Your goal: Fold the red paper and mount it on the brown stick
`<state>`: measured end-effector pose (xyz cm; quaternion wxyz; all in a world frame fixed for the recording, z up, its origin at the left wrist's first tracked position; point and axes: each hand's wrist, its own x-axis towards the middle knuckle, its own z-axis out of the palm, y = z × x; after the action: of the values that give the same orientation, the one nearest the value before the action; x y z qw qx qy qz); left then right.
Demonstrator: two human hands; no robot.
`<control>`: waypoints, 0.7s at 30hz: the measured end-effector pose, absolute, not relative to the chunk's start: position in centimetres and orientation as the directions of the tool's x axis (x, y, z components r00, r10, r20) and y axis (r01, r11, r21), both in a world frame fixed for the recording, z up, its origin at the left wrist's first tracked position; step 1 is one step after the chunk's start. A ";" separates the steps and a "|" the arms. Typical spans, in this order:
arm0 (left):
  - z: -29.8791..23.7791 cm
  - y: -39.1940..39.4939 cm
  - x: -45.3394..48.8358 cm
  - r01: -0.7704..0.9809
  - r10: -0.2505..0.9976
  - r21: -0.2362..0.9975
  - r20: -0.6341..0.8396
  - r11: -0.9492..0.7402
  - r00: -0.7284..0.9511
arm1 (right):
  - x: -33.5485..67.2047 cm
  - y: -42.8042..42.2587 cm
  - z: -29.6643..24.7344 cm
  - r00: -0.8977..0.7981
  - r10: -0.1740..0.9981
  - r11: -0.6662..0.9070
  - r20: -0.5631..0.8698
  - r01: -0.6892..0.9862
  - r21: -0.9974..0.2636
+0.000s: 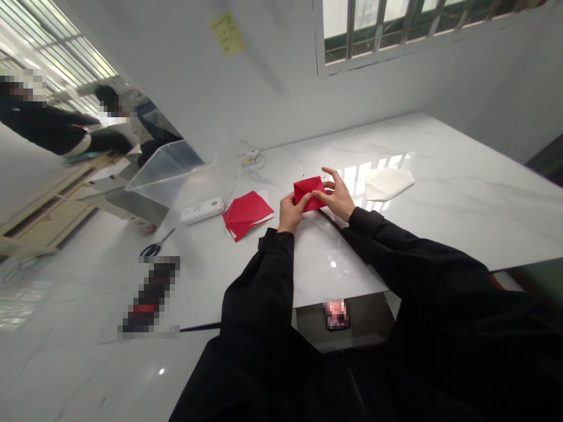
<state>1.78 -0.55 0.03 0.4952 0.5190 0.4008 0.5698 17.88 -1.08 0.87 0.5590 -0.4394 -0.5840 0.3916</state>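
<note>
A folded red paper (309, 192) lies on the white marble table (440, 176) between both my hands. My left hand (290, 212) pinches its near left edge with fingers closed. At the paper's right side, my right hand (338, 194) presses on it with thumb and fingers, one finger raised. Both arms wear black sleeves.
A stack of red paper sheets (246, 214) lies left of my hands, beside a white device (202, 211). A clear plastic bin (165, 173) stands at the back left, scissors (155, 246) near the left edge. A white folded paper (387, 183) lies right. People stand far left.
</note>
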 end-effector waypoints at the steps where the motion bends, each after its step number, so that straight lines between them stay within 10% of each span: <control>1: 0.0 -0.5 1.8 -0.147 0.981 0.971 0.194 -0.188 0.028 | 17.9 -1.2 1.0 0.005 0.951 0.307 0.308 0.073 -0.949; 21: -0.1 -0.4 1.8 -0.128 0.981 0.972 0.195 -0.195 -0.010 | 17.6 -0.3 0.0 -0.033 0.958 0.279 0.286 -0.130 -0.951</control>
<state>1.77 -0.42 -0.07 0.4802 0.5141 0.4146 0.5772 17.64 -0.32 -0.01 0.5835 -0.3781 -0.5471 0.4662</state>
